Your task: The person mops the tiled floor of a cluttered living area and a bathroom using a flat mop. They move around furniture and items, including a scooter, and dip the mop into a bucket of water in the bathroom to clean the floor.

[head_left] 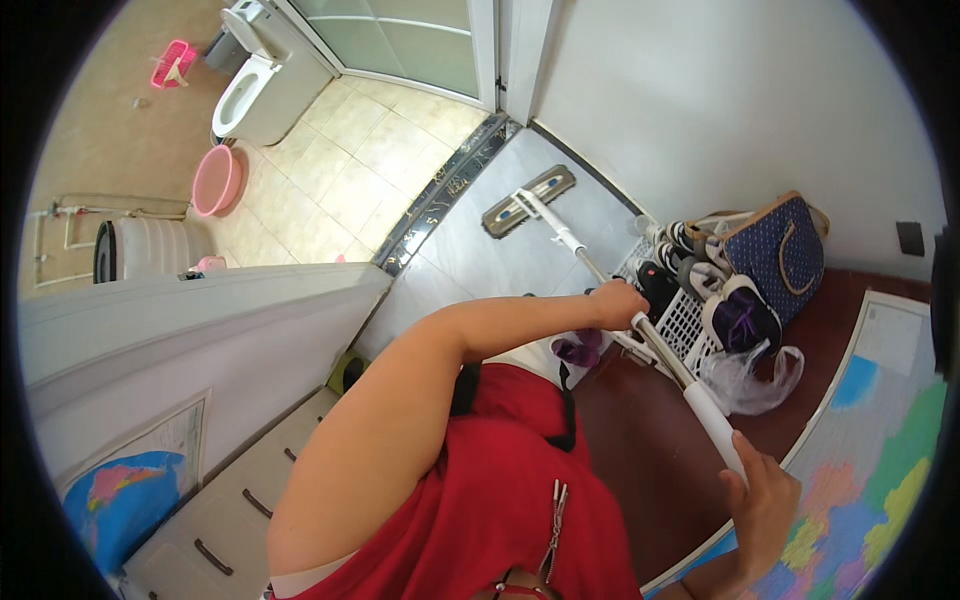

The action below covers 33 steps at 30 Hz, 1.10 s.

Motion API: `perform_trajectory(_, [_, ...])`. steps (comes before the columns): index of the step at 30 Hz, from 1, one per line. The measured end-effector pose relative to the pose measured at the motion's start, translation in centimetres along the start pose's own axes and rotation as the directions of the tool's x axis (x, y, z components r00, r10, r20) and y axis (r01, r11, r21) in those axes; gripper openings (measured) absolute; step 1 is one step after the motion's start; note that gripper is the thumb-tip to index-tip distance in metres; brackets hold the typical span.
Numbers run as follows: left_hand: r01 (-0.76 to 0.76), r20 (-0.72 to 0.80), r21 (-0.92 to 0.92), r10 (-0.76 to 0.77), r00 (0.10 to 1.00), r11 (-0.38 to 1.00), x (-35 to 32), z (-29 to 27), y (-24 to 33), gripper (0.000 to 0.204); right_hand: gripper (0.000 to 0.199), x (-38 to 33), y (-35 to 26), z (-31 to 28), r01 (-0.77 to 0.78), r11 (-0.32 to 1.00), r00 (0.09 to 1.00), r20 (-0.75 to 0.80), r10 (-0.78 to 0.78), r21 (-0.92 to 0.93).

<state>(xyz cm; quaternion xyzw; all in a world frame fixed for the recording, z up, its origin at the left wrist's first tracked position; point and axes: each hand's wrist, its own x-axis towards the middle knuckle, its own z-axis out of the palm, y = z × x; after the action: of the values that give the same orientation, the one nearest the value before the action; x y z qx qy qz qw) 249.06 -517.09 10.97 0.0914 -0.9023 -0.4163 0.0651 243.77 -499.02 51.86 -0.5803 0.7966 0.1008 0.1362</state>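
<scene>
Bright, soft light washes the white wall (pixel 720 110); outer edges bend.

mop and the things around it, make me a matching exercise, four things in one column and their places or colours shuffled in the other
Things:
1. mop head
2. basin
3. handbag
4. left hand

Places and colours:
A. dark blue, with tan trim
B. closed around the mop pole, partway along it
C. on the grey floor, beyond the hands
D. pink

Right pairs: 1-C, 2-D, 3-A, 4-B
</scene>
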Motion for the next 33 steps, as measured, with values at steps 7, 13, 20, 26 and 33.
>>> perform_trajectory(7, [0.079, 0.082, 0.056, -0.084, 0.993, 0.995, -0.2, -9.4, -1.0, 0.018, 0.045, 5.8, 1.4, -3.8, 0.073, 0.992, 0.997, -0.027, -0.07, 0.107])
perform_trajectory(13, [0.096, -0.025, 0.105, -0.094, 0.995, 0.99, -2.5, -15.9, -7.9, 0.017, 0.042, 13.9, -3.2, -5.6, 0.183, 0.978, 0.983, 0.012, -0.185, 0.096])
perform_trajectory(20, [0.138, 0.02, 0.041, -0.139, 0.99, 0.99, -5.5, -23.4, -18.6, 0.02, 0.043, 25.0, -12.6, -5.8, 0.206, 0.978, 0.976, 0.072, -0.204, -0.015])
perform_trajectory(26, [0.238, -0.038, -0.033, -0.239, 0.97, 0.971, -9.6, -29.6, -26.2, 0.022, 0.046, 33.8, -18.7, -6.6, 0.321, 0.947, 0.945, 0.066, -0.32, 0.001])
perform_trajectory(33, [0.49, -0.348, 0.006, -0.458, 0.818, 0.872, -19.3, -35.3, -38.9, 0.017, 0.039, 45.4, -29.1, -0.9, 0.498, 0.865, 0.866, 0.086, -0.493, -0.056])
